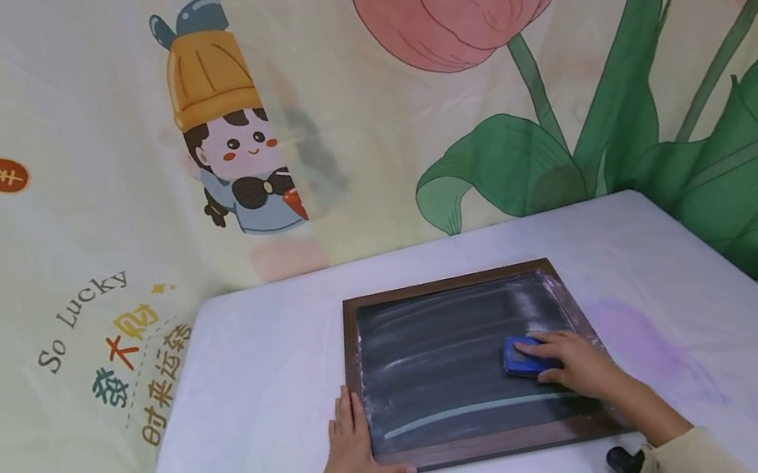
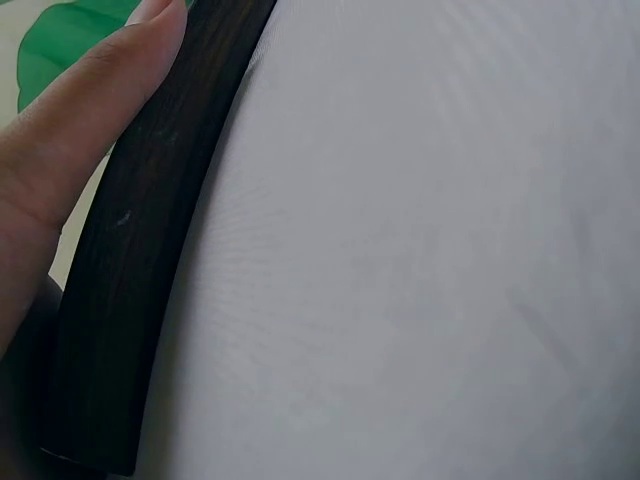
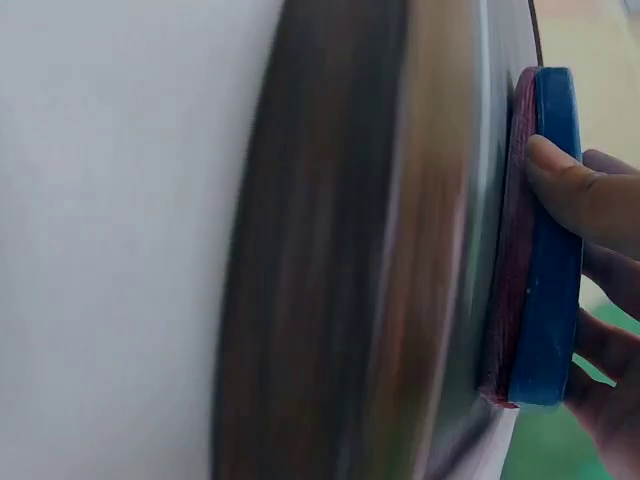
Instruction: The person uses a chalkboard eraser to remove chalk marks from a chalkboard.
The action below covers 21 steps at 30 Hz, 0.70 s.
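Observation:
A small blackboard (image 1: pixel 450 380) in a brown wooden frame lies on the white table. My right hand (image 1: pixel 578 362) grips a blue board eraser (image 1: pixel 520 358) on the right half of the board. In the right wrist view the eraser (image 3: pixel 548 240) shows a blue back and a dark red felt side, with the thumb along its edge. My left hand (image 1: pixel 352 452) rests on the frame's lower left corner, fingers up the left side and thumb along the bottom edge. A pale chalk line (image 1: pixel 470 409) runs across the lower board, with faint smears above it.
The white table (image 1: pixel 231 432) extends around the board, with a purple stain (image 1: pixel 645 346) on its right. A black object (image 1: pixel 625 465) shows by the right sleeve. Behind the table hangs a printed cloth (image 1: pixel 341 108) with tulips and a cartoon figure.

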Motion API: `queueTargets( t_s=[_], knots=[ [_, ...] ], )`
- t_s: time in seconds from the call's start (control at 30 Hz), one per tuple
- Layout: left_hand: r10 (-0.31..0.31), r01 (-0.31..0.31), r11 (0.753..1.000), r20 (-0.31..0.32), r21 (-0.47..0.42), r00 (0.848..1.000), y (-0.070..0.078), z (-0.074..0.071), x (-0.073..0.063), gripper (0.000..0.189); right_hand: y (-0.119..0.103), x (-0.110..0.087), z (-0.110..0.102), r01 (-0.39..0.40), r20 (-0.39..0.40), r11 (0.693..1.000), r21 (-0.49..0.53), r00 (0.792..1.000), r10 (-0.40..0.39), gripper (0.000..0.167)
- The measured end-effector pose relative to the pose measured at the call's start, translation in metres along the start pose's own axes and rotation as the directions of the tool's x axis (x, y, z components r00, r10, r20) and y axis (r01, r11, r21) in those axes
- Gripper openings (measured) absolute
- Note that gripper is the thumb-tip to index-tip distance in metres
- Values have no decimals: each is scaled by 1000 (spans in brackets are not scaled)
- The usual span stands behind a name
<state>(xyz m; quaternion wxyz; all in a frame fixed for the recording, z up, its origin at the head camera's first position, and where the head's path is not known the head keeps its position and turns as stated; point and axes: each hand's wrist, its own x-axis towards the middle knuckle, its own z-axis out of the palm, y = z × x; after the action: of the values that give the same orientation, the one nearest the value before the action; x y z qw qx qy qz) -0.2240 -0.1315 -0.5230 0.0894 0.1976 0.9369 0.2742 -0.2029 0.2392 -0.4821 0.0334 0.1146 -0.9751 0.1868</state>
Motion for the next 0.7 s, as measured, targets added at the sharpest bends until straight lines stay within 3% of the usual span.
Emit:
queueTargets(
  t_s=[0.17, 0.4, 0.53, 0.7],
  knots=[
    [-14, 15, 999, 28, -38, 1000, -1, -3, -1, 140, 17, -8, -10, 2, -19, 1000, 9, 1000, -2, 55],
    [-10, 13, 998, 33, -69, 999, 1, -2, 1, 139, 11, -2, -11, -36, 11, 999, 31, 999, 36, 53],
    [-23, 26, 998, 45, -62, 999, 0, 1, 0, 140, -7, 9, 0, -22, 52, 999, 32, 998, 20, 53],
    [-20, 21, 999, 31, -50, 999, -1, 1, 1, 139, -55, 38, 21, 48, 89, 997, 54, 995, -53, 52]
  ],
)
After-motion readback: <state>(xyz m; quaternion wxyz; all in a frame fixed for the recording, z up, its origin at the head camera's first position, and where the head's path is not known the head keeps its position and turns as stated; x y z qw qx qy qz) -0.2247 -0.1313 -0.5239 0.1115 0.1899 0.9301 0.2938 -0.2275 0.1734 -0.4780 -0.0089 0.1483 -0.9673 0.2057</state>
